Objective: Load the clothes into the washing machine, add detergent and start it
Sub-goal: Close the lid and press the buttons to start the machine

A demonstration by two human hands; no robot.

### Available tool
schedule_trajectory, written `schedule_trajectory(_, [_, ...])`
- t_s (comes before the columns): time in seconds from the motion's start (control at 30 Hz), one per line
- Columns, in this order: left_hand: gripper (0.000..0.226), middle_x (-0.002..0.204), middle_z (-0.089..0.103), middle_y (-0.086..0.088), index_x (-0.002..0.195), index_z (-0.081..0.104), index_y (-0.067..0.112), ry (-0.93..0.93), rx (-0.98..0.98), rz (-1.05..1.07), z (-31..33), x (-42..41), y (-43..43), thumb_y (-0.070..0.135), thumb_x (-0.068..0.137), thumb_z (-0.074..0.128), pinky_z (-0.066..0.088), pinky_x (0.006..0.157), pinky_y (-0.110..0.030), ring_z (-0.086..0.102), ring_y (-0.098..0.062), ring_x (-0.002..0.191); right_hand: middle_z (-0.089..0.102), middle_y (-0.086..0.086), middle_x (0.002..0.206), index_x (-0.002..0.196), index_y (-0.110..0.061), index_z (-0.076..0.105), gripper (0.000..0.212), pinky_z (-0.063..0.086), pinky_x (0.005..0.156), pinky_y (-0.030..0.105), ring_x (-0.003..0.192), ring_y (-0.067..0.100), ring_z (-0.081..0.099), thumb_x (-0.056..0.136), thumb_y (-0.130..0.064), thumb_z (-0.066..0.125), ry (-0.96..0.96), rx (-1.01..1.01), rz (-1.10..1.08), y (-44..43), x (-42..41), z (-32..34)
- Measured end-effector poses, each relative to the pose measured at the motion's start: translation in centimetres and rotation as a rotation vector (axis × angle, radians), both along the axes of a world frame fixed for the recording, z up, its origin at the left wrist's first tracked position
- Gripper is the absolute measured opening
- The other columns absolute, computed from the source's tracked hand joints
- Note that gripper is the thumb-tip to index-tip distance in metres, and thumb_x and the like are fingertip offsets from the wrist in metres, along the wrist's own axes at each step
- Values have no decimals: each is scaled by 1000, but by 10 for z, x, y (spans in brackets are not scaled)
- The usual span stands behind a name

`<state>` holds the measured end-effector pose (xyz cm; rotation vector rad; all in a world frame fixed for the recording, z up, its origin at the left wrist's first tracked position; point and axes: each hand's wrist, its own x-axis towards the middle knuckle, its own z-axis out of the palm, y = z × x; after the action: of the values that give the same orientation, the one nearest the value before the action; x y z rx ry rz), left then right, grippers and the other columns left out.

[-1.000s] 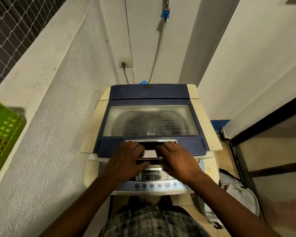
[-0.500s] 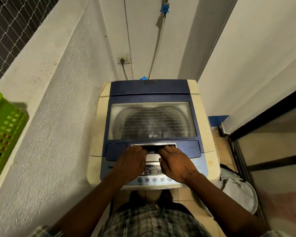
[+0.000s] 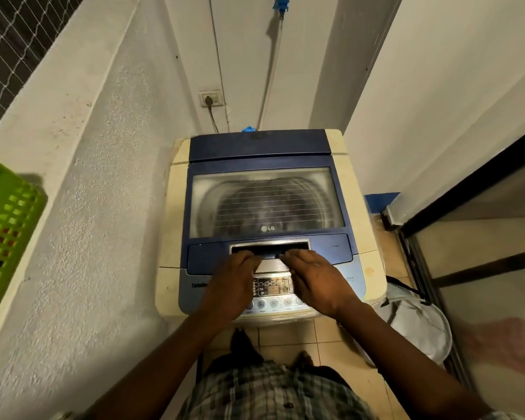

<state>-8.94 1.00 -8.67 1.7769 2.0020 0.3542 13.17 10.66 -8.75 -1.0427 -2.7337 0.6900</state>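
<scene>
A cream top-loading washing machine [image 3: 172, 207] stands against the back wall with its blue lid [image 3: 267, 153] lying flat and closed. Dim shapes show in the drum through the lid's hazy window [image 3: 267, 204]; I cannot tell what they are. My left hand [image 3: 231, 286] and my right hand [image 3: 319, 280] lie side by side over the front of the lid, fingertips tucked into the silver handle recess [image 3: 270, 246]. The wrists cover part of the control panel [image 3: 273, 286] and its row of round buttons.
A green plastic basket [image 3: 3, 225] sits on the ledge at the left. A white mesh laundry bag [image 3: 419, 325] stands on the tiled floor right of the machine, beside a dark sliding door frame [image 3: 467, 183]. Behind the machine are a wall socket [image 3: 212, 99] and a hose [image 3: 272, 65].
The lid's front edge has come down from slightly raised to flat on the machine, with both hands staying on the handle. My head has pulled back, so the machine looks farther away.
</scene>
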Motion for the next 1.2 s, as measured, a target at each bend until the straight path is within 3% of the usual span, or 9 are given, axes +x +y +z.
schedule_trajectory(0.1, [65,140,54,1,139,59,20,24,49,83,5,10,-27,14,78,79,46,110,-38,51,-21,128,61,-1,135,146,-25,56,45,56,85,35,118,21,58,102,-16,55,100,-20,-239,-9,33,6])
schedule_trajectory(0.23, [49,133,60,-2,136,61,20,79,92,223,-1,30,-61,18,88,67,49,103,-40,57,-23,119,62,1,118,137,-24,60,32,54,81,34,108,22,62,106,-19,54,103,-36,-451,-23,87,-1])
schedule_trajectory(0.37, [46,122,59,-4,132,63,21,87,108,288,-6,59,-84,17,87,68,49,91,-36,58,-24,110,62,8,111,138,-17,59,37,57,79,42,103,28,62,101,-12,59,10,-4,-349,-36,117,-9])
schedule_trajectory(0.63, [53,128,57,-1,144,53,27,52,33,363,1,96,-106,25,92,64,54,94,-35,57,-21,115,56,7,114,155,-24,48,58,53,66,34,100,25,56,99,-13,60,-96,92,-201,-37,120,-12])
schedule_trajectory(0.9, [49,127,60,-3,140,57,24,52,21,402,7,100,-116,23,92,65,53,94,-37,60,-22,115,53,7,114,151,-25,48,57,54,68,33,98,23,53,97,-11,62,-170,130,-218,-42,114,-11])
schedule_trajectory(1.2, [50,125,59,-1,141,55,25,80,6,336,9,87,-115,27,92,62,54,93,-35,60,-20,113,54,8,113,149,-23,51,53,44,65,32,100,27,55,99,-9,59,-189,114,-265,-47,109,-7])
